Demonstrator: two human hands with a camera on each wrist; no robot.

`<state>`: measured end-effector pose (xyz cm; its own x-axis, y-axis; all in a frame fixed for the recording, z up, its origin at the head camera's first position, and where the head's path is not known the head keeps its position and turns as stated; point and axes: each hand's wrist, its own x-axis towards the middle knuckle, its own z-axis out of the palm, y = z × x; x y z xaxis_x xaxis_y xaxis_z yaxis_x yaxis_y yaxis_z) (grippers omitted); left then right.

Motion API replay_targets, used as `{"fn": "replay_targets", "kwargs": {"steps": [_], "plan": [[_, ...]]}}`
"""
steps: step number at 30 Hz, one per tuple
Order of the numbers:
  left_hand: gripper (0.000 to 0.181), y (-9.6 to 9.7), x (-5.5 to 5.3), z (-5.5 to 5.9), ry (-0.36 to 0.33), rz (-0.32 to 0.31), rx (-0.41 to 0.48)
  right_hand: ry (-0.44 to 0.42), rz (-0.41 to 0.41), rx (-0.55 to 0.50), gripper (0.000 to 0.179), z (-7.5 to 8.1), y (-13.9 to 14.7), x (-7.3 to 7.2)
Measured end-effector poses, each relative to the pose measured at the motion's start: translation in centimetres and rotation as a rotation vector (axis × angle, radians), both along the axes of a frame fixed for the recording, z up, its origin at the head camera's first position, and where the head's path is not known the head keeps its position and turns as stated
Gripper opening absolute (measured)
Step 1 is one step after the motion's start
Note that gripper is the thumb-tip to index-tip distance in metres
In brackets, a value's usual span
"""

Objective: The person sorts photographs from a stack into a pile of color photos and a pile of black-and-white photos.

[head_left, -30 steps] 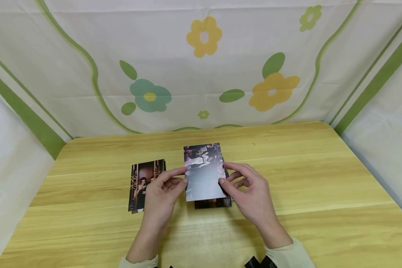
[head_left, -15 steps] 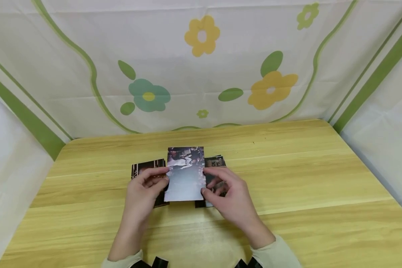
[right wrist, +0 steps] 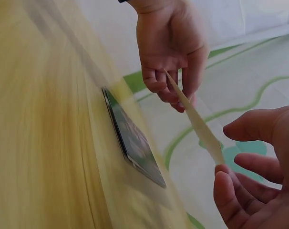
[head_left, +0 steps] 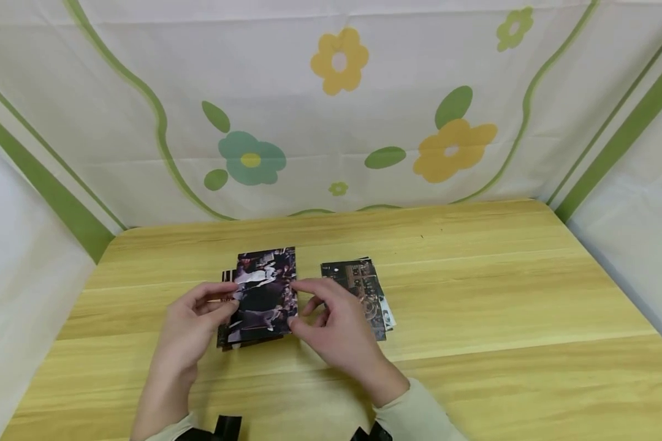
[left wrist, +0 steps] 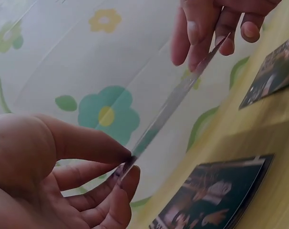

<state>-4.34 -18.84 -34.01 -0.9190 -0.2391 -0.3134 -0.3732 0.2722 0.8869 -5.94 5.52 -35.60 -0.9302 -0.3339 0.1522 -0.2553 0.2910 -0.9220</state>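
A glossy photo (head_left: pixel 262 300) with a white figure amid a dark crowd is held by its two side edges, above the left pile of photos (head_left: pixel 224 340). My left hand (head_left: pixel 190 327) pinches its left edge between thumb and fingers, plainly seen in the left wrist view, where the photo (left wrist: pixel 170 105) appears nearly edge-on. At the opposite edge, my right hand (head_left: pixel 336 327) holds it with thumb and fingertips. In the right wrist view the photo's pale underside (right wrist: pixel 199 126) rests at the fingertips. The held photo hides most of the left pile.
A second pile of photos (head_left: pixel 358 288) lies on the wooden table (head_left: pixel 502 294) to the right, slightly fanned, partly behind my right hand. A white curtain (head_left: pixel 287 92) with printed flowers hangs along the table's back edge.
Both hands have carried the photo leftward from over the right pile to over the left pile. The glare on it is gone, and the right pile is now uncovered by the photo.
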Motion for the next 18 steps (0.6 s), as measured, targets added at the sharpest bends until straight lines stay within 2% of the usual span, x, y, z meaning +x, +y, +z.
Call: {"fn": "replay_targets", "kwargs": {"steps": [4,9,18], "plan": [[0.042,-0.7,0.2,-0.2,-0.021,0.013,-0.077,-0.04,0.044,0.025,0.056,-0.2,-1.0,0.0],[0.04,-0.6,0.2,-0.5,-0.01,0.0,-0.165,-0.05,0.062,0.084,0.061,-0.8,-1.6,0.1],[0.039,-0.8,0.2,-0.9,-0.017,0.029,-0.216,-0.083,0.111,0.149,0.069,-1.9,-2.2,0.2]]}}
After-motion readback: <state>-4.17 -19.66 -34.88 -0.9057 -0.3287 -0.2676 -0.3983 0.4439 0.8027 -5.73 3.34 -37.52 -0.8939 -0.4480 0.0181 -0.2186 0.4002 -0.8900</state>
